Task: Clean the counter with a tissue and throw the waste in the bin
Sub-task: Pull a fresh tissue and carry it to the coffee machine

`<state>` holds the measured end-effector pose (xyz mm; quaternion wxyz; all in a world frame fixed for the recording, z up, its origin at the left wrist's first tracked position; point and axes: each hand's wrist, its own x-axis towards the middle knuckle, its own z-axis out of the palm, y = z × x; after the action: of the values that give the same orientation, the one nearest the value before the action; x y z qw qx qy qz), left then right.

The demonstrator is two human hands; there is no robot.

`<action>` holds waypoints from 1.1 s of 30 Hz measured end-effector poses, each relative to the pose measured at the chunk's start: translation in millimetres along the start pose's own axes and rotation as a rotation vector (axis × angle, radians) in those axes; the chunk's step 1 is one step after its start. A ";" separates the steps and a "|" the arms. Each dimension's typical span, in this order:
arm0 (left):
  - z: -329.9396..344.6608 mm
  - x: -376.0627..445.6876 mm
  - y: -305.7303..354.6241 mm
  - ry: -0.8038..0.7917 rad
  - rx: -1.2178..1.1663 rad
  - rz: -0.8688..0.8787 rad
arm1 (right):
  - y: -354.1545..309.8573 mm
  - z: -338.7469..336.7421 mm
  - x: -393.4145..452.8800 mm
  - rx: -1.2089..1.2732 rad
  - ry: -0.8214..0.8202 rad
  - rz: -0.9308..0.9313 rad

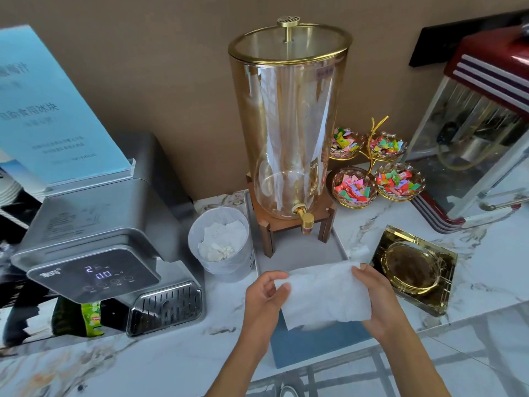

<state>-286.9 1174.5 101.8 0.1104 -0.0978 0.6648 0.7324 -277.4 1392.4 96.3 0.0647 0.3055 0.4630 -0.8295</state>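
Observation:
A white tissue (325,295) is stretched flat between both hands above the marble counter (177,359). My left hand (264,296) pinches its left edge and my right hand (380,299) grips its right edge. Under the tissue lies a blue tissue box (303,348), partly hidden by the sheet and my arms. A small white lined bin (221,243) with crumpled white waste in it stands to the upper left of my hands, beside the grey tray (289,250).
A glass drink dispenser (289,124) on a wooden stand sits on the tray. A silver water machine (111,253) stands left, a gold glass ashtray (415,267) right, candy bowls (375,170) and a popcorn machine (481,124) behind.

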 end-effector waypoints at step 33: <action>-295.1 -177.8 -35.2 0.814 0.205 0.026 | 188.5 249.5 -69.7 -1.050 -0.707 -0.534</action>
<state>-107.6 878.4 91.1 -0.1612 -0.3592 0.7248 0.5653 -259.2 1072.5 94.4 0.1449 -0.1800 0.8142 -0.5326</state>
